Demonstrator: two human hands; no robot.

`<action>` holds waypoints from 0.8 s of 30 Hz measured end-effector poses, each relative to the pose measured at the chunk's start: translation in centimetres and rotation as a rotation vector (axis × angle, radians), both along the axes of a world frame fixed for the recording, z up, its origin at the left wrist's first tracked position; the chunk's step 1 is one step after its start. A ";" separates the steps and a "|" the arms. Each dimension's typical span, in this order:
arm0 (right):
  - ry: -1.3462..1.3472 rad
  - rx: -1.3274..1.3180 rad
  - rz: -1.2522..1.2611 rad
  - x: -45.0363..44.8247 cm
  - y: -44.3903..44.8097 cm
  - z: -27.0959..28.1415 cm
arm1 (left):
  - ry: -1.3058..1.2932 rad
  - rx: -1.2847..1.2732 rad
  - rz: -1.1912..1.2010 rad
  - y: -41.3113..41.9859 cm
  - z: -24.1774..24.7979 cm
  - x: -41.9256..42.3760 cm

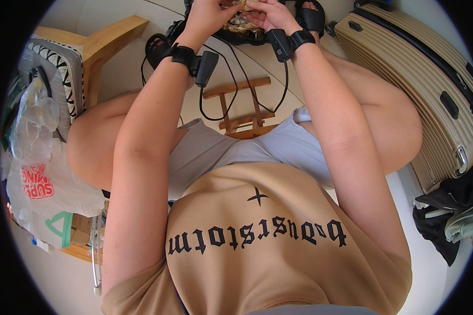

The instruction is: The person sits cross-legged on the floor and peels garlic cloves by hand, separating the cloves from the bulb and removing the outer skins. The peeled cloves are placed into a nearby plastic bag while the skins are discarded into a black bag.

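Note:
At the top edge, my left hand (209, 15) and my right hand (274, 15) meet fingertip to fingertip at a small pale yellow piece (247, 5). Both hands pinch it; the frame edge cuts off part of the fingers, and its exact kind is hard to tell. Directly below them sits a container lined with a black plastic bag (242, 39). Whitish flakes and dry, straw-coloured scraps (242, 26) lie in it. Each wrist wears a black strap with a cabled box, the left box (207, 69) and the right box (280, 45).
Black cables (220, 118) loop between my arms above a small wooden frame (246, 106) on the tiled floor. A wooden chair (110, 35) with a grey cushion and plastic bags (43, 169) stand at my left. Ribbed suitcases (402, 67) and dark cloth (437, 224) flank my right.

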State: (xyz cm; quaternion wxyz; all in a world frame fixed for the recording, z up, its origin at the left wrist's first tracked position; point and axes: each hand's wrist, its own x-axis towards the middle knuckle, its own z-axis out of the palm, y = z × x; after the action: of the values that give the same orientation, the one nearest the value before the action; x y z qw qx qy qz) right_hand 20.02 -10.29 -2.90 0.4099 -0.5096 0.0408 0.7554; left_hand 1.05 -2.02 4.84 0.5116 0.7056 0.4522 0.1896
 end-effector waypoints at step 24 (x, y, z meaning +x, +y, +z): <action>0.123 0.074 -0.093 -1.2 0.4 0.5 | 0.024 0.167 0.019 -0.7 -2.3 -0.1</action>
State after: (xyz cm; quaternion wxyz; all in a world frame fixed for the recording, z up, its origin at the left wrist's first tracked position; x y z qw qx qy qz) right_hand 18.82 -9.84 -2.38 0.4599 -0.4443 0.0619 0.7664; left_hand 0.93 -2.67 2.54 0.4437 0.7438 0.4474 0.2229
